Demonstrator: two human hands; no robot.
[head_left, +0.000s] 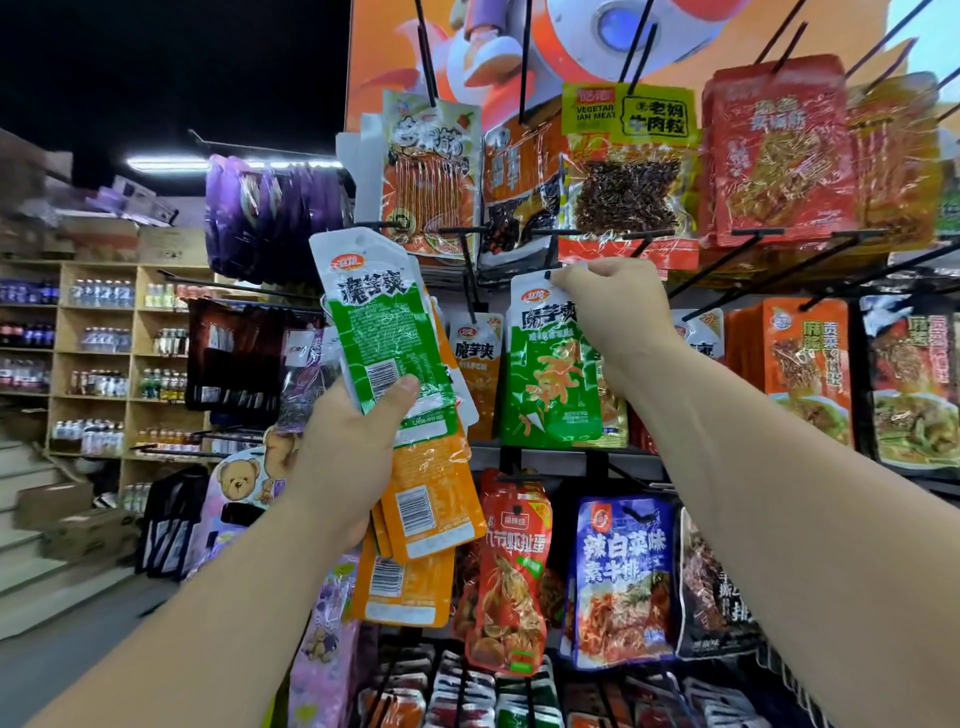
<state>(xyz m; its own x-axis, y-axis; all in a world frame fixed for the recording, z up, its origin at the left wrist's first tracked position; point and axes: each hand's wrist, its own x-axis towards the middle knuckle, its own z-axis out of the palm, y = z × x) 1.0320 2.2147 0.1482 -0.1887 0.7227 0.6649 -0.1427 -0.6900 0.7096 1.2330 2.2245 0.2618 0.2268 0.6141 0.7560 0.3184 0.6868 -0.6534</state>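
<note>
魔芋爽 stack (384, 338) in left hand (343, 457); second 魔芋爽 packet (550, 374) in right hand (608, 306).

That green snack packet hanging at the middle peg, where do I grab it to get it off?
Pinch the green packet by its white top strip, beside the hang hole, coming from the front, where the right hand pinches it. It hangs flat from the peg, so a hold near the hole probably slides it off toward you.
</note>
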